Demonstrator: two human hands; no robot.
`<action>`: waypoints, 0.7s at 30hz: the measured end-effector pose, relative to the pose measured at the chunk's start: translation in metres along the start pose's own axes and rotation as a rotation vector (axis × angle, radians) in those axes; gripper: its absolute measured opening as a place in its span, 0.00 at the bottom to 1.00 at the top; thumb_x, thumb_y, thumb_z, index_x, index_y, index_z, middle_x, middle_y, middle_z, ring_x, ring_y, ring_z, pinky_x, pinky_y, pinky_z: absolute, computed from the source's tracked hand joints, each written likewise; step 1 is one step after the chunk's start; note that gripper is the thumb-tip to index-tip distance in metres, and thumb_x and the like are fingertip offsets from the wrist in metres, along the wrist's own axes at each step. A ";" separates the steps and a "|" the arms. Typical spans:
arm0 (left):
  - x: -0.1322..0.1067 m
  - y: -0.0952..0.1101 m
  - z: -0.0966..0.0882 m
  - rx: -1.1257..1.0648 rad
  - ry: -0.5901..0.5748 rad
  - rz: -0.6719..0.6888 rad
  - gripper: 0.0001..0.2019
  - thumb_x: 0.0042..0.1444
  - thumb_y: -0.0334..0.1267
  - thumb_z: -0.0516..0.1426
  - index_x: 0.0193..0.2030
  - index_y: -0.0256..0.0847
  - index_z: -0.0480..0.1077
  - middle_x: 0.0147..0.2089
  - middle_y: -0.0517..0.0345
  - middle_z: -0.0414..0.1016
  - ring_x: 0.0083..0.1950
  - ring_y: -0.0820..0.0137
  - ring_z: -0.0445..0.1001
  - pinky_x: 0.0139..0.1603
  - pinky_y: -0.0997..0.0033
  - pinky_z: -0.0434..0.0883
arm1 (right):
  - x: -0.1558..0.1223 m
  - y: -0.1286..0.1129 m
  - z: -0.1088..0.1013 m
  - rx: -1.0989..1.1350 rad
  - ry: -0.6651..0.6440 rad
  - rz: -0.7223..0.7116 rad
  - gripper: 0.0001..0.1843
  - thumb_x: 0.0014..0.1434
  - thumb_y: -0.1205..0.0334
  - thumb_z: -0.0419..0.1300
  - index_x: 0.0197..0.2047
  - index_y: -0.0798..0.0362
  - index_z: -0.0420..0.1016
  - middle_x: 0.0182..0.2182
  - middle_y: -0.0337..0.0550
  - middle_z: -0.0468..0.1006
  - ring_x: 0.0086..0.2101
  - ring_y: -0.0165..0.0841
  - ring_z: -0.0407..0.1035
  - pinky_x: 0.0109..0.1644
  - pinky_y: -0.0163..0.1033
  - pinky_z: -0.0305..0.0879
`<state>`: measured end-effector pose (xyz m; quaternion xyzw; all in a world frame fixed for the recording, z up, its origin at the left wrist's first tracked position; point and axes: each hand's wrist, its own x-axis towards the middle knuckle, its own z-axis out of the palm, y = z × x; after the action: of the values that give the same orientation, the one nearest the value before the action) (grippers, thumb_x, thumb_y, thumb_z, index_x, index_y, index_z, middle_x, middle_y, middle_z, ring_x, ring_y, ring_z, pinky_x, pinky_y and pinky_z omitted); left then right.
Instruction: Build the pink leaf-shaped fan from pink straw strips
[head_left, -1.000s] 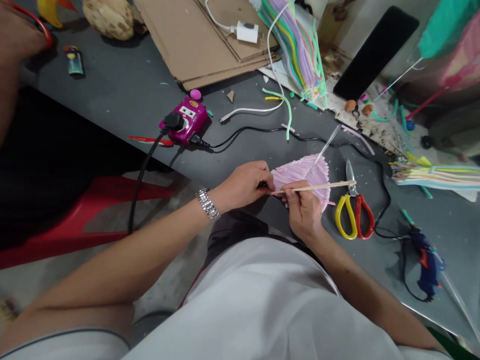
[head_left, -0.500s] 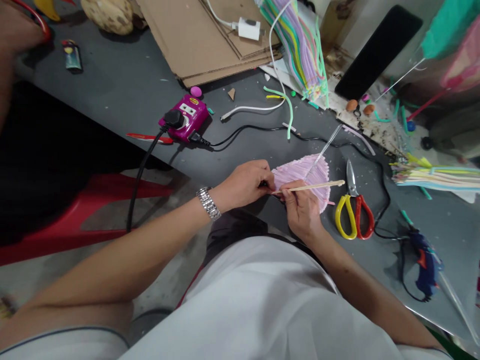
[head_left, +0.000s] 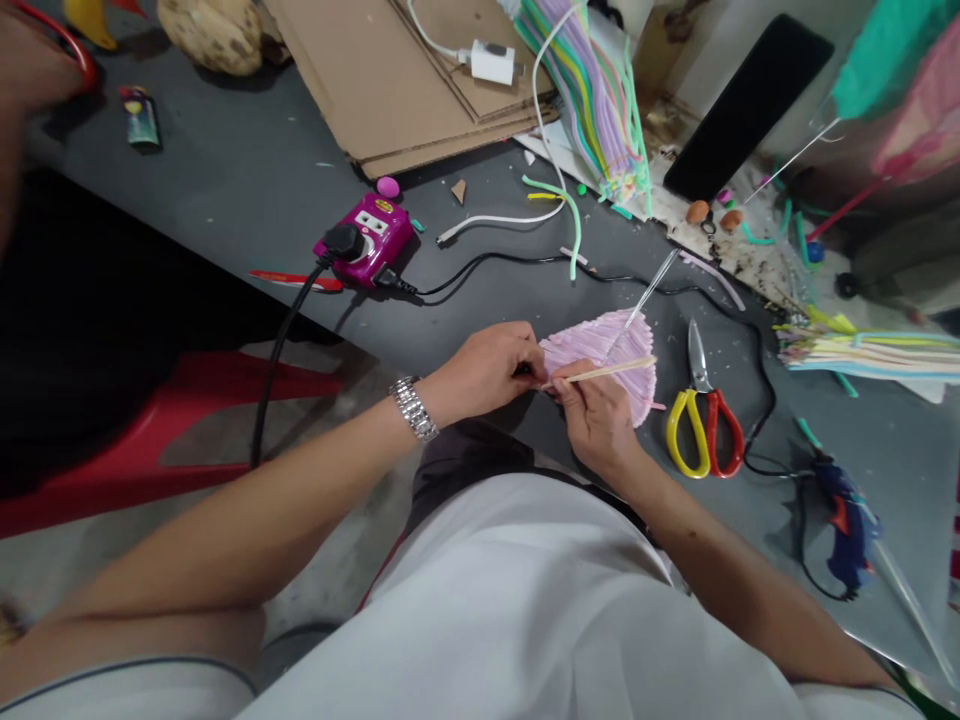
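Stick [head_left: 613,370] in fingers [head_left: 570,400], yellow label [head_left: 385,206] unreadable

Two hands [head_left: 491,370] of the wearer's, one co-worker's hand [head_left: 37,65]. One wristwatch [head_left: 413,408], one pink ribbed panel [head_left: 589,335], one pale stick [head_left: 611,371], one pair of scissors [head_left: 700,386], one glue gun [head_left: 847,535], one purple power socket [head_left: 371,245], one lighter [head_left: 140,118], one black slab [head_left: 750,105]. Two bundles of fuzzy stems [head_left: 589,105]. Cardboard sheets [head_left: 405,95]: probably two or more, their overlap hiding the exact count.
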<state>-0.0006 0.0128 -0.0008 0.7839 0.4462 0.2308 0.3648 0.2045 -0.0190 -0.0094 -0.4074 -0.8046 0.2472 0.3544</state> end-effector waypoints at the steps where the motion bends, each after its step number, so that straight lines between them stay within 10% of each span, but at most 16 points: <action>1: 0.000 0.000 0.000 0.003 -0.004 0.002 0.05 0.56 0.25 0.65 0.36 0.39 0.80 0.40 0.56 0.77 0.40 0.69 0.77 0.43 0.71 0.71 | -0.001 0.000 0.000 0.033 0.010 0.040 0.13 0.75 0.62 0.51 0.40 0.50 0.75 0.34 0.45 0.81 0.33 0.35 0.76 0.39 0.42 0.72; 21: 0.000 0.000 0.000 0.002 -0.013 0.003 0.04 0.56 0.26 0.64 0.35 0.39 0.78 0.40 0.56 0.76 0.40 0.69 0.76 0.42 0.71 0.70 | 0.000 -0.001 0.004 0.051 0.018 0.035 0.12 0.74 0.64 0.52 0.39 0.50 0.74 0.35 0.45 0.81 0.31 0.34 0.74 0.38 0.42 0.70</action>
<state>-0.0006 0.0124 -0.0006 0.7866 0.4428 0.2255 0.3665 0.2012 -0.0203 -0.0112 -0.4145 -0.7875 0.2702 0.3674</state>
